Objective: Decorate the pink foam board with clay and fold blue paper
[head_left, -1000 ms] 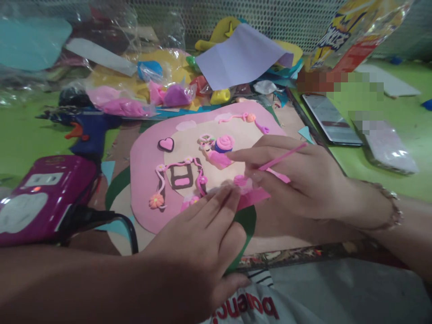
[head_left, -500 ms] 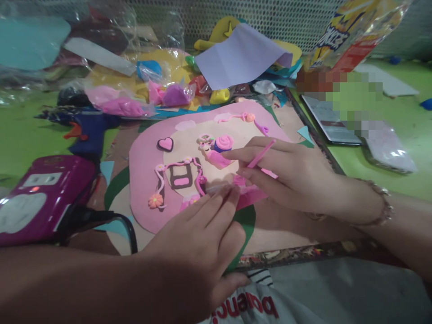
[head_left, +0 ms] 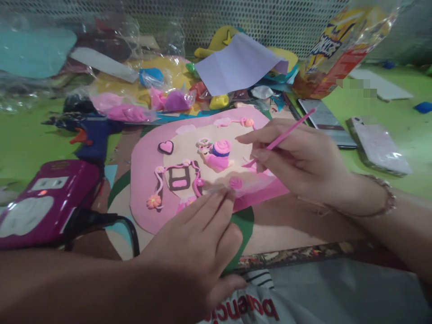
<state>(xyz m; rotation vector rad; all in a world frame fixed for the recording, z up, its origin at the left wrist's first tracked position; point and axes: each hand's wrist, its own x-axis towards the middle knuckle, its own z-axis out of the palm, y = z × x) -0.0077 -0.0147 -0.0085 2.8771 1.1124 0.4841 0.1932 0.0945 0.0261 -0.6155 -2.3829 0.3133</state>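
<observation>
A pink modelling tool (head_left: pixel 292 128) is pinched in my right hand (head_left: pixel 303 164), its tip low over the right side of a pink and cream craft board (head_left: pixel 145 180). My left hand (head_left: pixel 202 238) lies with outstretched fingers on the board's lower edge, fingertips beside a small pink clay shell (head_left: pixel 235 182). A clay snail (head_left: pixel 218 164) with a pink spiral shell sits mid-board. To its left are a pink clay heart (head_left: pixel 166 147) and a dark window frame (head_left: pixel 178 177) trimmed with clay strands and flowers. My right hand hides part of the board's right side.
Bagged clay (head_left: pixel 177 100) and a lilac sheet (head_left: pixel 239 65) lie behind the board. A blue glue gun (head_left: pixel 96 135) and a magenta power box (head_left: pixel 50 202) with a black cable stand left. On the right are two phones (head_left: pixel 380 146) and a snack bag (head_left: pixel 340 54).
My right hand has lifted and shifted right with the modelling tool, uncovering the snail's lower body and the pink clay shell. My left hand stays almost where it was.
</observation>
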